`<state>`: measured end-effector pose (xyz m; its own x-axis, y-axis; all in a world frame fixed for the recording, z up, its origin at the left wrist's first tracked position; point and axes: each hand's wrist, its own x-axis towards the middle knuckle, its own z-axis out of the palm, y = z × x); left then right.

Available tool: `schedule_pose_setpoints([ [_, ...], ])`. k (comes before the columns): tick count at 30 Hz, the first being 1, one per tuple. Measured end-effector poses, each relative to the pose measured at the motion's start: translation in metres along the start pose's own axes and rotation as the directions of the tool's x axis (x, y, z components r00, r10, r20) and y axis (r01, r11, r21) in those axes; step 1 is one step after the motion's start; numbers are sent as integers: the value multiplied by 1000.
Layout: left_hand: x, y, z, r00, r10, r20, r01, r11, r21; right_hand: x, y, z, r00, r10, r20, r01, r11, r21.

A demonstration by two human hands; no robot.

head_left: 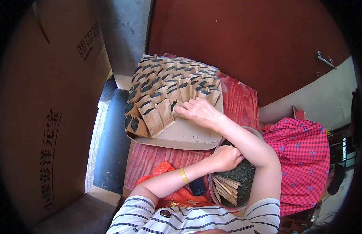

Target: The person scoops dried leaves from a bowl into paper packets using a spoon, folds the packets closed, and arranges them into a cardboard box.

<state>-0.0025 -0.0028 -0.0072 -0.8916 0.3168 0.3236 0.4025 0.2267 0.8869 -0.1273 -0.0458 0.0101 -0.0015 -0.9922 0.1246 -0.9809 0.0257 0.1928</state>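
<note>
My right hand point(198, 112) is closed on a small brown paper packet point(177, 106) at the front of a shallow cardboard tray point(188, 136). Rows of similar packets point(151, 117) stand in the tray, dark green leaf material showing at their open tops. My left hand point(227, 158), with a yellow band on its wrist, is over a round tub point(211, 183) below my right forearm. Its fingers are curled together, and what they hold, if anything, is hidden. Dark green crumbled leaves point(245, 175) and a bundle of flat brown paper packets point(226, 189) lie in the tub.
The tray rests on a red wood-grain table point(239, 97). An orange-red plastic bag point(163, 168) and a dark object point(197, 187) lie near my left forearm. A large cardboard box point(44, 97) stands at left. At right is a person in red checked clothing point(301, 156).
</note>
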Motion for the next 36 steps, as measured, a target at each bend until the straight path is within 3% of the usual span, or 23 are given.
schedule_pose_setpoints([
  [3, 1, -1, 0, 998, 27, -49, -27, 1000, -10, 11, 4, 9, 999, -16, 50, 19, 998, -64],
  [6, 0, 1, -3, 1000, -25, 15, 25, 1000, -4, 16, 4, 9, 1000, -3, -28, 3, 1000, -27],
  [9, 0, 0, 0, 1000, -16, 13, 16, 1000, 1, 18, 1, 6, 1000, -10, 20, 11, 999, -38],
  [11, 0, -6, 10, 981, 90, -172, -95, 995, -20, 18, 2, 8, 999, -12, 34, 13, 999, -37],
  [13, 0, -8, 11, 980, 93, -174, -98, 995, -19, 21, 3, 5, 999, -16, 47, 18, 999, -37],
  [16, 0, -3, 5, 990, 69, -120, -69, 998, -2, 18, 11, -1, 999, 35, -34, -34, 999, 16],
  [22, 1, 2, -2, 1000, 9, -6, -9, 1000, 23, 7, 31, -22, 922, 384, -56, -381, 923, 51],
  [26, 1, 2, -5, 999, -8, 32, 6, 998, 60, 7, 31, -20, 886, 454, -91, -453, 891, 33],
  [32, 1, -1, -2, 1000, 12, 26, -14, 998, 68, 7, 26, -21, 860, 510, -11, -508, 858, 69],
  [36, 1, 0, -3, 999, 7, 34, -9, 998, 69, -7, 23, -42, 813, 574, -96, -548, 811, 206],
])
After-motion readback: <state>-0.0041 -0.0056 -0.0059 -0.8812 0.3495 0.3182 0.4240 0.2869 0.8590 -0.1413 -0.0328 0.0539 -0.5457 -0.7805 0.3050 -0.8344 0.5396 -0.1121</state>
